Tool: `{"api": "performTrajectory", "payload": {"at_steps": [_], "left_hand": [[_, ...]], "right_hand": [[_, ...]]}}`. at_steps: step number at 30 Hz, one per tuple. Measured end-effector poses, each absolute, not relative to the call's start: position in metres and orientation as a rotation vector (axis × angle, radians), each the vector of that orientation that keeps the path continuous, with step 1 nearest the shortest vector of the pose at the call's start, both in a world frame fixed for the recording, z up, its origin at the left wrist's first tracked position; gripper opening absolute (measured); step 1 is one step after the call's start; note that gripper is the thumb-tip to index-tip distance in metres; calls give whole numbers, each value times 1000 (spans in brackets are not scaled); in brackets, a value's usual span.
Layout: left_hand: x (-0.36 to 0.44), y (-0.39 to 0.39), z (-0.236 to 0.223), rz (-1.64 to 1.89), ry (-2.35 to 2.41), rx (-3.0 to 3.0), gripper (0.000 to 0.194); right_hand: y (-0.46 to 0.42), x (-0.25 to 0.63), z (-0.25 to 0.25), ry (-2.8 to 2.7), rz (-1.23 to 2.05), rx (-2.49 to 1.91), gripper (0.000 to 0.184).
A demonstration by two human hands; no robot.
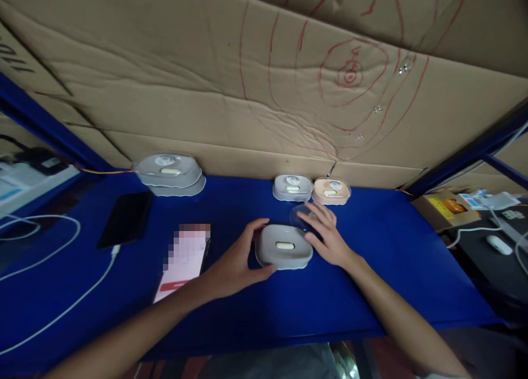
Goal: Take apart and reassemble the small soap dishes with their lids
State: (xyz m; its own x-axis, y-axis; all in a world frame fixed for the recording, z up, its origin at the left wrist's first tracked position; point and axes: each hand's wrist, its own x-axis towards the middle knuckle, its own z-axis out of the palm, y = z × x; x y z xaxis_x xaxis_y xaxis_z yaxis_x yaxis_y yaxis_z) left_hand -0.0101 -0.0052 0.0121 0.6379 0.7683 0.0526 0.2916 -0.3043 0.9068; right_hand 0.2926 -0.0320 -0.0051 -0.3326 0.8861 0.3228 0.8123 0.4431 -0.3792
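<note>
On the blue tabletop in front of me sits a grey, rounded plastic container [284,255] with a small cream-coloured bar on its top. My left hand [241,261] grips its left side, thumb at the near edge and index finger at the far edge. Just behind its right corner, my right hand [328,236] has its fingers on a clear plastic lid [297,217], which they partly cover. Further back stand a similar grey container [292,189] and a peach-coloured one [331,192], both with clear tops and round stickers.
Two stacked grey containers [169,172] stand at the back left. A black phone [124,219] on a white cable and a lit phone [185,258] lie left of my hands. A cardboard wall [173,93] rises behind; an open carton [445,211] stands at right.
</note>
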Motion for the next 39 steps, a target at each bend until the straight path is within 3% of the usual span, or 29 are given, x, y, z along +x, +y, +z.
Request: {"api": "performTrajectory", "payload": {"at_steps": [3,8,13,16,19,22,30,34,39], "left_hand": [[-7,-4,8,729,860,1781,82],[-2,-3,-4,783,835,1749,101],[-1,4,-5,768,809,1418,87],[-2,7,2,677,817,1296,76],[-2,4,8,616,846,1220,78],[0,-1,12,588,839,1011,80],[6,1,15,761,765,661,41],[4,1,22,915,788,688,37],[4,-4,23,983,776,887,38]], "right_hand": [[-42,273,5,-2353,296,-1192,54],[-47,258,4,-2231,395,-1134,48],[-42,265,-3,-1817,694,-1163,31],[-38,269,-3,-1567,833,-1244,36],[-37,268,-3,-1449,873,-1288,42],[-41,263,-3,-1521,836,-1260,39],[-56,253,0,-1973,401,-1147,29],[-56,257,2,-1948,265,-1186,24],[-58,254,0,-2034,299,-1123,46]]}}
